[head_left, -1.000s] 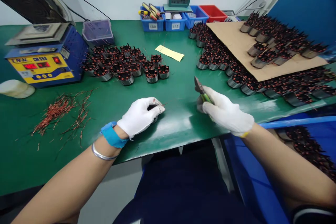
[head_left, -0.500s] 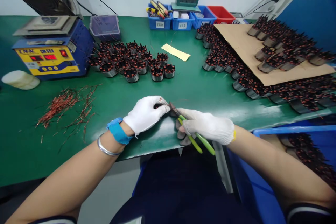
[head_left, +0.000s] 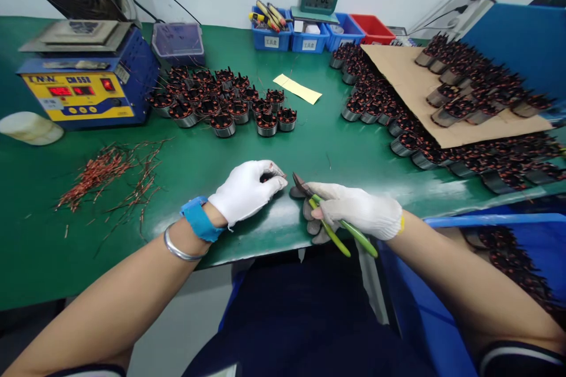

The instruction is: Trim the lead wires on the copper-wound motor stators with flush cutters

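My left hand [head_left: 247, 193], in a white glove, is curled on the green table around a wound motor stator [head_left: 266, 178]. Only a dark, coppery bit of the stator shows between thumb and fingers. In my gloved right hand [head_left: 354, 211] is a pair of diagonal cutters [head_left: 340, 238] with green handles. The handles are spread, and the dark jaws point up and left, a short gap from my left fingertips. A thin snippet of wire [head_left: 329, 161] lies beyond the cutters.
Several wound stators [head_left: 221, 106] stand behind my hands, with more on a cardboard sheet [head_left: 398, 79] at right. Cut copper wires [head_left: 99, 175] are heaped at left near a blue-yellow machine [head_left: 84, 91]. A blue crate [head_left: 499, 220] holds stators below the table's right edge.
My right hand and the cutters have drawn back to the right, away from my left hand. The wire snippet has shifted right. My left hand has stayed in place.
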`<state>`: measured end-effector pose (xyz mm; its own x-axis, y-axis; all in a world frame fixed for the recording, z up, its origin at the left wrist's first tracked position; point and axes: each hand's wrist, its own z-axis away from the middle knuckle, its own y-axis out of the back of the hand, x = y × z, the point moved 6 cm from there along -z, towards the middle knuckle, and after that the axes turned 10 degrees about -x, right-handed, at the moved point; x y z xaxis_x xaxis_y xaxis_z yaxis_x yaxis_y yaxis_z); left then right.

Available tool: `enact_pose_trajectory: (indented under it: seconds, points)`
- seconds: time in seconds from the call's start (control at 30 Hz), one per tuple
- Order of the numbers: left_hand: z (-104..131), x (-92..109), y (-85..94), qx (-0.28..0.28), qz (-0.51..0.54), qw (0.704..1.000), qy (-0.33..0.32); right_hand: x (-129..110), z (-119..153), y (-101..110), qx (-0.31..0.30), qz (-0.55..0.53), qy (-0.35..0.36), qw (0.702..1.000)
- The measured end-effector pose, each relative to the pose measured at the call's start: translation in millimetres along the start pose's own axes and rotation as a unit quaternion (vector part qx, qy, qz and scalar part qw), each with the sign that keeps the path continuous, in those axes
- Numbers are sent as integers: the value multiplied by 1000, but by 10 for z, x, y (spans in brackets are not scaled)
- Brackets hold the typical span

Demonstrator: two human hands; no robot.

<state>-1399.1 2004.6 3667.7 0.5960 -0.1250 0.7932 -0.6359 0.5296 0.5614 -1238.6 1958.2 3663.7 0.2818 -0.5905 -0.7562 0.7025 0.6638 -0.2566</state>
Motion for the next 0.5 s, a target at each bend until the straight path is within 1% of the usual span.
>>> enact_pose_trajectory:
  seconds: [0.07, 0.2, 0.3, 0.43, 0.5]
  points:
    - [1, 0, 0, 1, 2, 1000, -6, -2, -1, -27, -7, -13, -3, 1000]
    - [-2, -5, 0, 5, 1, 1000, -13, -24, -58, -51, 8, -23, -6, 1000]
    - [-7, -6, 1, 7, 0, 1000, -10, -17, -113, -51, 12, 5, -6, 1000]
    - [-7, -7, 0, 14, 0, 1000, 1, -39, -139, -52, -2, 31, 17, 999]
    - [-5, -2, -9, 14, -5, 1000, 5, -56, -109, -30, 7, 86, 3, 996]
